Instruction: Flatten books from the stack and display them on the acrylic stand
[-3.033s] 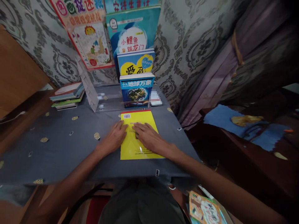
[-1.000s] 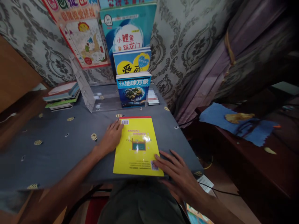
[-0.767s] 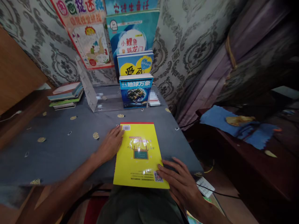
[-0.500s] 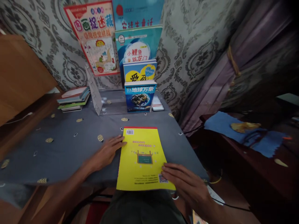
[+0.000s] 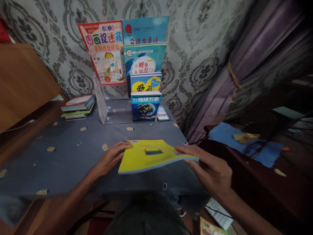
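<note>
A yellow book (image 5: 144, 156) is tilted above the front of the table, its near edge raised and bowed. A barcode and a small green board picture show on its cover. At its near right corner, my right hand (image 5: 210, 166) pinches it, thumb below and fingers on top. My left hand (image 5: 113, 156) is at the book's far left edge, fingertips over the cover and fingers closed on that edge; its thumb is hidden.
A clear rack (image 5: 100, 101) holds upright books, among them a blue earth book (image 5: 145, 107) and a red-bordered book (image 5: 105, 54). Stacked books (image 5: 78, 106) lie at left on the grey tablecloth (image 5: 70, 156). A blue cloth (image 5: 225, 137) lies on the dark surface at right.
The yellow book's near edge has been lifted off the table and away from me. My right hand has gone from lying on the cover to gripping its corner. The view has tilted slightly.
</note>
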`<state>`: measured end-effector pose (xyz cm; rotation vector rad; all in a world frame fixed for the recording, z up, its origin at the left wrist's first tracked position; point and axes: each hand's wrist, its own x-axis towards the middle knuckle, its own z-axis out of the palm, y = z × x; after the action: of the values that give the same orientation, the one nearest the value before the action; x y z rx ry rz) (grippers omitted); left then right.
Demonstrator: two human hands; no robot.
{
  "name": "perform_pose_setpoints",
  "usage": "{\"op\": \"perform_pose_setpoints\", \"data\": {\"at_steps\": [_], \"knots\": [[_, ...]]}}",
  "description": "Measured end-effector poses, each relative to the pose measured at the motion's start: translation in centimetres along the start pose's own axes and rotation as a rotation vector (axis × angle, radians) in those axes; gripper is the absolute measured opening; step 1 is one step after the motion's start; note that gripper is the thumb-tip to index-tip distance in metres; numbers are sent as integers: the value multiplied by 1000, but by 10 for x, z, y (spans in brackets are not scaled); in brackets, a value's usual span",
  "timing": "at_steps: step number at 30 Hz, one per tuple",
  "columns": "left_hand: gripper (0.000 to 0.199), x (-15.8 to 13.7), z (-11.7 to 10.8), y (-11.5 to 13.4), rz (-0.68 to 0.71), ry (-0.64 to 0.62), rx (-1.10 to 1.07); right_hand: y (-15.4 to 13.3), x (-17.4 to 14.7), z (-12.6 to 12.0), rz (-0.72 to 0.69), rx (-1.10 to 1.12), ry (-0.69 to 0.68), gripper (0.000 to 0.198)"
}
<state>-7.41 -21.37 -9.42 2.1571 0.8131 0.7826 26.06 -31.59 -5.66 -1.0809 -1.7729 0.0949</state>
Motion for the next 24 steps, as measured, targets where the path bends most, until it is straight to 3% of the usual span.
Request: {"op": "perform_pose_setpoints", "data": {"at_steps": [3,6,8,13,17,21,24], "knots": [[37,14,8,8,-48,210,-117,1,21,5,149,36,67,19],[43,30,21,11,-101,445,-270,11,40,18,227,155,107,26],[47,40,28,10,-132,532,-377,23,47,32,263,271,84,29],[48,55,42,7,-214,595,-700,52,46,61,370,491,-70,35],[48,58,47,11,-272,623,-886,54,43,68,417,523,-59,34],[47,61,47,15,-274,708,-910,50,46,68,483,521,-25,38],[39,59,46,12,-330,704,-852,50,45,69,565,537,-72,45]]}}
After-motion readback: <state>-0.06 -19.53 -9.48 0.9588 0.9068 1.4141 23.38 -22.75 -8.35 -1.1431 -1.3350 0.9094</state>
